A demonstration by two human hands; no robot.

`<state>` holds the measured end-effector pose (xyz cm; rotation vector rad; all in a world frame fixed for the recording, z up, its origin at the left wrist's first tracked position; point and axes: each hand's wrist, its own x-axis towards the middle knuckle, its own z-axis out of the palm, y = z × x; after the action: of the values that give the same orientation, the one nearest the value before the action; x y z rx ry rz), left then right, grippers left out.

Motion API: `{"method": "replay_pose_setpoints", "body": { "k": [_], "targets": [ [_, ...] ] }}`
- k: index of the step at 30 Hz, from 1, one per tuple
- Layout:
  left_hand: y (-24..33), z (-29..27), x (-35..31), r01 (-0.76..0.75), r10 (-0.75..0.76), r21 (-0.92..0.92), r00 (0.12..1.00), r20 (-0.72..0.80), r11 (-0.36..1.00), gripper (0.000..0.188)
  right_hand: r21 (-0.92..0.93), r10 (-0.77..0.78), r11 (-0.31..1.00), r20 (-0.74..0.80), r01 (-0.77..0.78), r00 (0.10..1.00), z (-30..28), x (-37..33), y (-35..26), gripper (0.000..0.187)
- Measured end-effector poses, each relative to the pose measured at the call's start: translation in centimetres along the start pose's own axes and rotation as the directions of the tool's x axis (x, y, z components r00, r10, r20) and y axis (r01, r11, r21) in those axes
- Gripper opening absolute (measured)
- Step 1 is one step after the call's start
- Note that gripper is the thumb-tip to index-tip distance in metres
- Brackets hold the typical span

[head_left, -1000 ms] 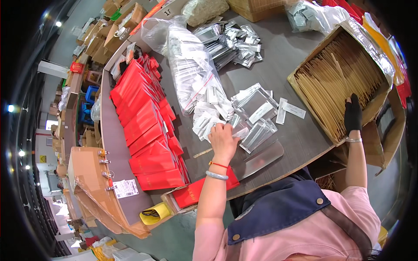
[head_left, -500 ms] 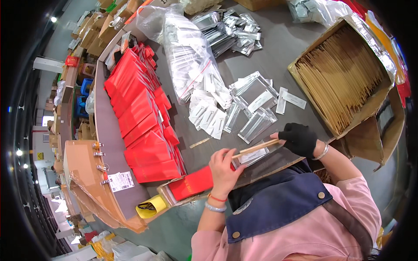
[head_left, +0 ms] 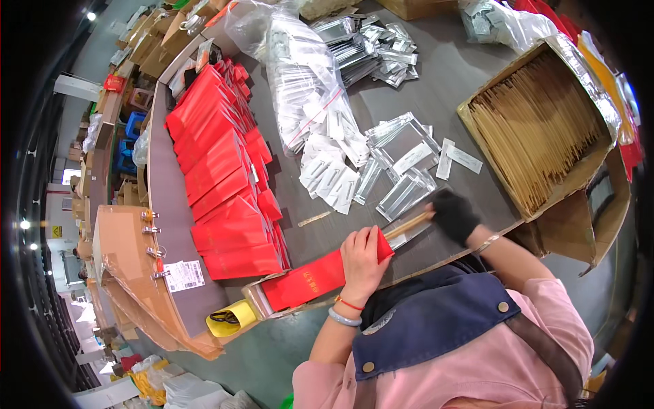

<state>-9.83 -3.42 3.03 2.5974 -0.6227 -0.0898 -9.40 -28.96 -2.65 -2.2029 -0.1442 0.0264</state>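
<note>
- The left hand (head_left: 362,260) is bare, with a red cord and a pale bangle at the wrist; its fingers lie bent over the end of a red sleeve (head_left: 303,283), its thumb at the near edge, pinching it.
- The right hand (head_left: 455,215), in a black glove that leaves fingertips bare, is blurred. Its fingers are curled, with the tips at the outer end of the sticks (head_left: 411,225); whether they grip or only press, I cannot tell.
- The sticks, pale wood, run between the hands, their other end meeting the sleeve's mouth under the left hand.
- The sleeve, with gold print, lies slanting along the near edge of the surface (head_left: 320,249).
- A yellow holder (head_left: 231,319) is just beyond the sleeve's left end.
- Overlapping red packets (head_left: 225,177) form a long row to the left.
- A clear bag (head_left: 306,82) of white slips lies behind the left hand, some slips spilling from its near end.
- Clear packets (head_left: 409,153) lie scattered behind the right hand.
- On the right, an open carton (head_left: 470,116) is filled with more wooden sticks.
</note>
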Motion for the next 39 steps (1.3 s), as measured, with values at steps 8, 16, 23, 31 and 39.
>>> {"method": "replay_pose_setpoints", "body": {
  "k": [8,16,23,31,39],
  "targets": [
    [1.4,-2.3,2.0,-0.116,0.092,0.119,0.978,0.187,0.986,0.055,-0.414,-0.269,0.856,0.154,0.31,0.951,-1.4,1.5,-6.5,0.065],
    [-6.2,-13.8,4.7,-0.036,0.141,0.474,0.972,-0.189,0.88,0.02,-0.415,-0.081,0.905,0.038,0.089,0.996,-5.4,1.1,-6.7,0.061],
    [-2.9,-1.2,-2.2,0.459,-0.45,0.071,0.885,-0.115,0.885,0.094,-0.549,-0.062,0.824,0.162,0.143,0.985,-5.2,0.5,-8.4,0.064],
    [-3.7,0.7,-3.4,0.49,-0.505,-0.151,0.858,-0.088,0.859,0.099,-0.53,-0.094,0.811,0.301,0.248,0.949,-4.6,0.4,-8.6,0.066],
    [-3.5,-0.1,-2.3,0.448,-0.455,-0.126,0.89,-0.033,0.885,0.094,-0.336,-0.296,0.846,0.35,0.413,0.889,3.2,1.0,-8.7,0.065]
  ]
}}
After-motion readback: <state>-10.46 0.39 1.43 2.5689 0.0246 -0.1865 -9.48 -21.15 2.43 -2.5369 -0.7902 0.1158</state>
